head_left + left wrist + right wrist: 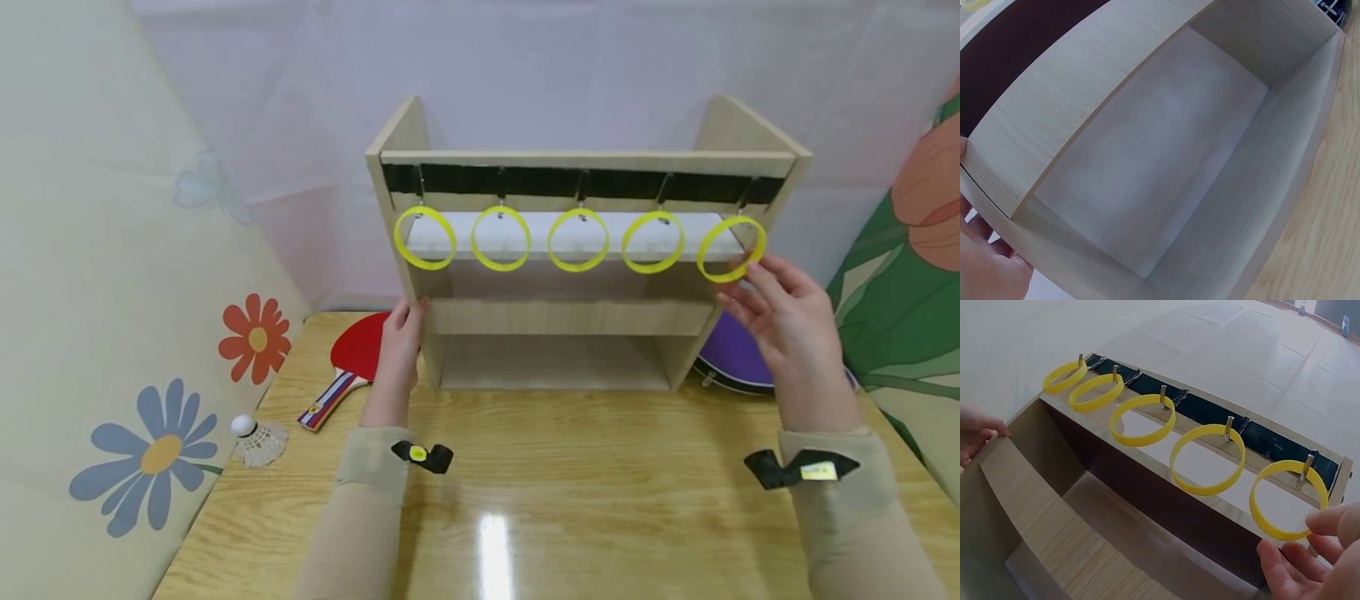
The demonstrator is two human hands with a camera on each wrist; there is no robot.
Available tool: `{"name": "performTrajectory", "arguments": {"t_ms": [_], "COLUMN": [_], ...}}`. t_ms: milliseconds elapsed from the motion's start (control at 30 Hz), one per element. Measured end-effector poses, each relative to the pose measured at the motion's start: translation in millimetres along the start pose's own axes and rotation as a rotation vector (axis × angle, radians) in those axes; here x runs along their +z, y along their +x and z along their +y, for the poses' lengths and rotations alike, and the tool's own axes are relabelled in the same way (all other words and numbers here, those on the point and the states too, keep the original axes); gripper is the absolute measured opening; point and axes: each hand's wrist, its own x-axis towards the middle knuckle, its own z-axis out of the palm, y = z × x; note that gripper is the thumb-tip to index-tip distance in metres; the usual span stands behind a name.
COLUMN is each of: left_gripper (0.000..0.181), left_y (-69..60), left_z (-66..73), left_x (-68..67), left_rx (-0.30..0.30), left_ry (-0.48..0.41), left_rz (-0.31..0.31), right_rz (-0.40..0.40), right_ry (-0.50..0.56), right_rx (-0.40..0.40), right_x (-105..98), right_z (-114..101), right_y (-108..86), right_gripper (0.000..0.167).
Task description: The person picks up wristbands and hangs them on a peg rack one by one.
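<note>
A small wooden shelf rack stands upright on the table. Yellow rings hang in a row from metal hooks along the black strip at its top front. My left hand grips the edge of the rack's left side panel, thumb at the front in the left wrist view. At the other end, my right hand pinches the lower right of the rightmost yellow ring. That ring still touches its hook and hangs slightly tilted. Part of its rim is hidden behind my fingertips.
Left of the rack lie a red table tennis paddle and a shuttlecock. Behind my right hand a purple round thing with a dark rim leans or lies partly hidden. Flower-printed cloth borders the wooden table.
</note>
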Motion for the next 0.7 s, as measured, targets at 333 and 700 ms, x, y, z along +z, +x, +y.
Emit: {"name": "performTrajectory", "arguments": {"t_ms": [333, 700], "left_gripper": [0.051, 0.060], "left_y": [-5.5, -19.3], "left_z": [-0.2, -4.7], "left_x": [-12.9, -32.2], "left_rx": [-0.018, -0.027], "left_ry": [0.055, 0.165], "left_rz": [-0.022, -0.157], "right_rz": [-0.035, -0.107], "right_ry": [0.037, -0.177], "right_rx": [0.048, -0.005], "right_x": [-10, -22], "right_z": [16, 47], "right_y": [-7.1, -25.3], "right_gripper": [0.016, 0.018]}}
